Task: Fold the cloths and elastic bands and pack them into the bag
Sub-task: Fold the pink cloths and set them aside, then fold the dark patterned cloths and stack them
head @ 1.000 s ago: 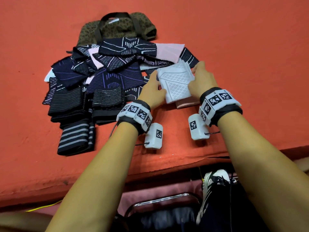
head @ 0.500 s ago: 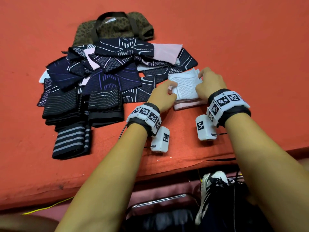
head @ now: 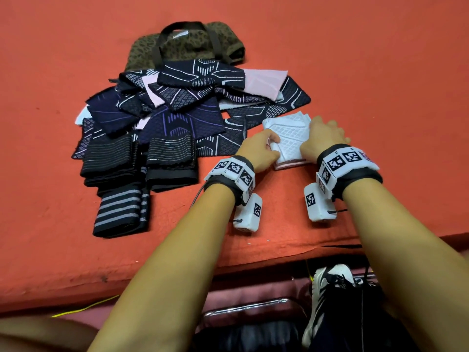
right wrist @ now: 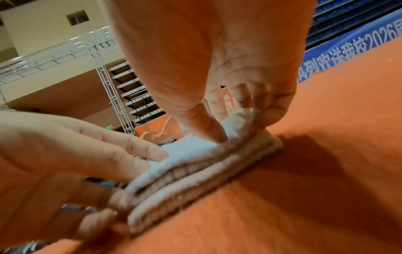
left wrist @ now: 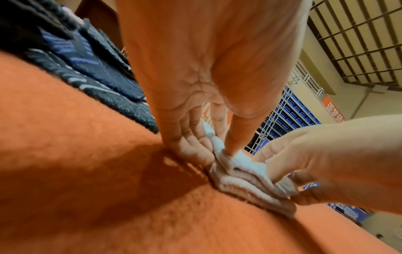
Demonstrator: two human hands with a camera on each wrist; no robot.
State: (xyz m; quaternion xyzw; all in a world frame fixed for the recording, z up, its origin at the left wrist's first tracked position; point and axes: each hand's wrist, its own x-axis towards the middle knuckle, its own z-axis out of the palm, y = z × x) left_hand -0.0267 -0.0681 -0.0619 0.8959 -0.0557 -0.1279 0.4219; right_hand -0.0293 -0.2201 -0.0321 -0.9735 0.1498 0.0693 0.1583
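Observation:
A white lattice-pattern cloth (head: 289, 134) lies folded into a thick packet on the red table, with a pink layer (head: 291, 165) showing under its near edge. My left hand (head: 262, 148) pinches its left side, thumb on top (left wrist: 234, 137). My right hand (head: 322, 133) pinches its right side, thumb pressing down (right wrist: 208, 125). The packet's stacked layers (right wrist: 195, 165) show edge-on in both wrist views (left wrist: 245, 173). A brown leopard-print bag (head: 187, 44) with dark handles lies at the back, partly covered by the pile.
A heap of navy patterned cloths (head: 177, 105) with a pink one (head: 264, 80) lies left of the hands. Folded dark elastic bands (head: 170, 156) and a striped one (head: 119, 212) sit in front of it. The table's front edge (head: 279, 252) runs under my forearms.
The white cloth has been folded over from a wider sheet into a smaller, thicker packet. Both hands have closed in on its sides and now pinch it.

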